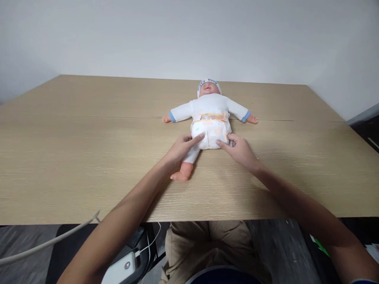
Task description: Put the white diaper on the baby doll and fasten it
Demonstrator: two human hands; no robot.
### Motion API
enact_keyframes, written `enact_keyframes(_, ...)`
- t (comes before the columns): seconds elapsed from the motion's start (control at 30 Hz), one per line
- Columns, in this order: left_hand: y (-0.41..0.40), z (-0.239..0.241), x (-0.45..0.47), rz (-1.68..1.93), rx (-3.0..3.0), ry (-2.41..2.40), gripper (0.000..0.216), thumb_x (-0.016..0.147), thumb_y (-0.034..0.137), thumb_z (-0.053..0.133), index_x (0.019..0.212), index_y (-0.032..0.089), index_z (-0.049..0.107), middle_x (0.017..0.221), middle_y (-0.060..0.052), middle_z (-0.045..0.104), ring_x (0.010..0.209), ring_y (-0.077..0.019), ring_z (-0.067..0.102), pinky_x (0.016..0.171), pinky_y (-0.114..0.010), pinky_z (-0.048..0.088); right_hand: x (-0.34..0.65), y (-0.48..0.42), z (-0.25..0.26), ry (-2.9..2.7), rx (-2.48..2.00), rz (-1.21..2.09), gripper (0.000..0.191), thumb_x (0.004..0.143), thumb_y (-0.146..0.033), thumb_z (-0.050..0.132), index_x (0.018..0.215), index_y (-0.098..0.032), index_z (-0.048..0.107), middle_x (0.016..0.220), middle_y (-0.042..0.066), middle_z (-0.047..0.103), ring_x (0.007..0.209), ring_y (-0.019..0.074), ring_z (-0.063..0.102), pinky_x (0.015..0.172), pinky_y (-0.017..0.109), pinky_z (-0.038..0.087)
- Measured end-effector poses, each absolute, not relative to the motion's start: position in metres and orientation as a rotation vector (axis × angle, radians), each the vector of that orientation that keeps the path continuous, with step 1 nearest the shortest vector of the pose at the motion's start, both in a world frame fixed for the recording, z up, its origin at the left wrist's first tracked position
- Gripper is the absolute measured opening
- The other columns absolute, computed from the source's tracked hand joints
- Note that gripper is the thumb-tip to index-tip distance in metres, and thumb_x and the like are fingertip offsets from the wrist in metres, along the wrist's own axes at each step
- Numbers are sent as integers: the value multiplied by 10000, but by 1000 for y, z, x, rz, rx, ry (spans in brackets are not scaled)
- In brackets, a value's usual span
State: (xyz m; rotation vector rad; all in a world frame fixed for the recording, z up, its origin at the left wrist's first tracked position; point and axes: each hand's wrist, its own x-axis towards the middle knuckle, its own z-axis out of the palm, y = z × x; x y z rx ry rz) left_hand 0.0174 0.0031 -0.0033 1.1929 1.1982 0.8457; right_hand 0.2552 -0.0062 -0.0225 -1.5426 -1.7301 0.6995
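Note:
A baby doll (209,103) lies on its back on the table, head away from me, arms spread wide. It wears a white cap (209,81) with blue lettering and white clothes with blue cuffs. Around its hips sits a white diaper (211,132) with an orange patterned waistband. My left hand (187,146) grips the diaper's left edge by the leg, thumb on top. At the right edge, my right hand (237,148) pinches the diaper between thumb and fingers. One bare doll foot (182,172) shows below my left hand; my right hand and forearm hide the other leg.
The wooden table (89,157) reaches back to a pale wall (177,39). Below its front edge, a white power bank (121,270) with a cable lies on a black surface at the left. A thick pale cable (50,242) rises to the table edge.

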Motion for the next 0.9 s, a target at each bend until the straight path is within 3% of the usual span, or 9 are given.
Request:
enact_keyframes(0.13,-1,-3,19,886,1176,1210,485,908,667,849,1018,196,830,949,-103,830,879,-282,725,762,-378,524,255,-10,-23,-1671,-1545,758,492,899,-684,737,777,-259,520,685,-41,508,656,169,448,639,340,307)
enact_keyframes(0.27,-1,-6,21,933,1148,1165,473,911,607,863,1153,202,839,1115,-113,861,1051,-313,770,871,-391,585,254,-10,-27,-1612,-1493,816,439,901,-662,756,893,-257,587,791,-25,624,716,185,528,677,338,404)
enact_keyframes(0.4,0,-8,21,986,1118,1107,517,931,550,864,1323,218,805,1196,-115,860,1209,-335,770,994,-417,604,254,-7,-33,-1556,-1439,849,441,905,-654,753,969,-264,559,953,23,736,809,205,619,731,346,480)
enact_keyframes(0.57,-3,-8,20,984,1106,1131,536,923,570,863,1316,213,788,1199,-124,858,1210,-346,773,1002,-436,613,254,-6,-38,-1505,-1456,851,501,887,-676,779,1042,-274,525,999,60,763,860,238,679,743,371,524)
enact_keyframes(0.77,-2,-11,18,984,1075,1113,535,908,572,881,1299,220,782,1233,-121,851,1190,-334,773,977,-418,610,251,-7,-42,-1219,-1321,965,706,833,-607,840,1209,-309,322,925,-35,711,817,208,712,794,370,567)
enact_keyframes(0.9,-3,-11,18,998,1050,1110,526,904,557,896,1295,221,788,1217,-116,855,1182,-330,774,992,-415,607,251,-7,-39,-1223,-1337,991,703,828,-620,841,1238,-303,366,899,-46,704,757,187,678,740,348,538)
